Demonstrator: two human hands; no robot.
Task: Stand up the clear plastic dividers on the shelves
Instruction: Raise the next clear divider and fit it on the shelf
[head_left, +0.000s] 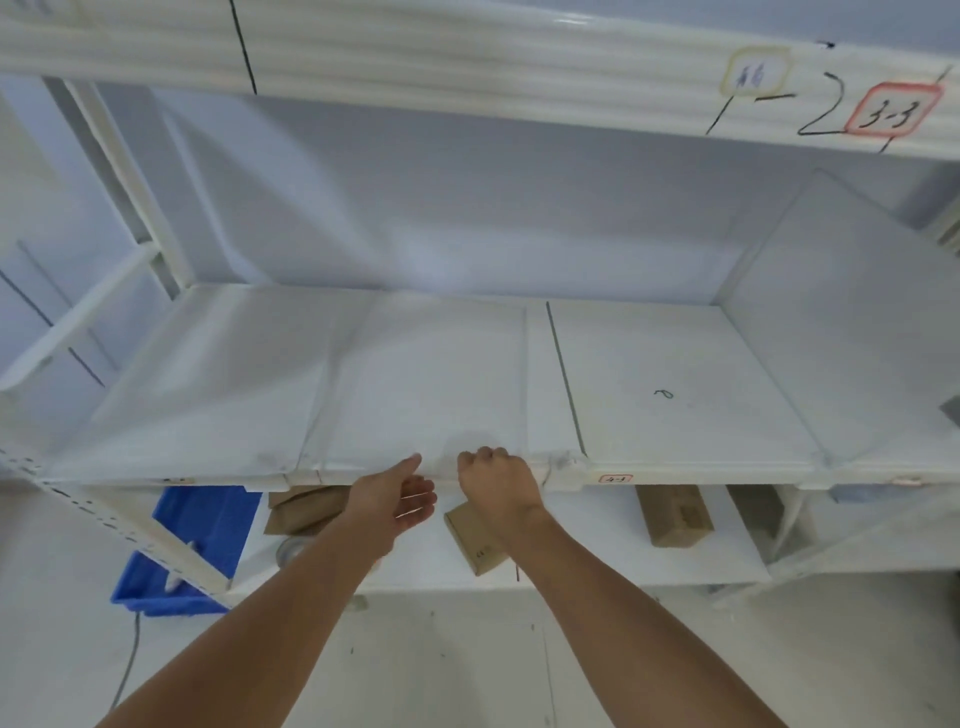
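A clear plastic divider (426, 374) lies flat on the middle of the white shelf (685, 395), its edges faint against the board. My right hand (498, 483) is at the shelf's front edge, fingers curled over the divider's near edge. My left hand (402, 496) sits just left of it at the shelf lip, palm turned inward, fingers loosely apart, thumb touching the edge. A second clear divider (841, 291) stands upright at the right end of the shelf.
The shelf above (467, 57) carries handwritten labels, one reading 3-3 (891, 111). Below are brown cardboard boxes (672, 514) and a blue plastic bin (192, 551). A white upright post (124, 171) stands at left.
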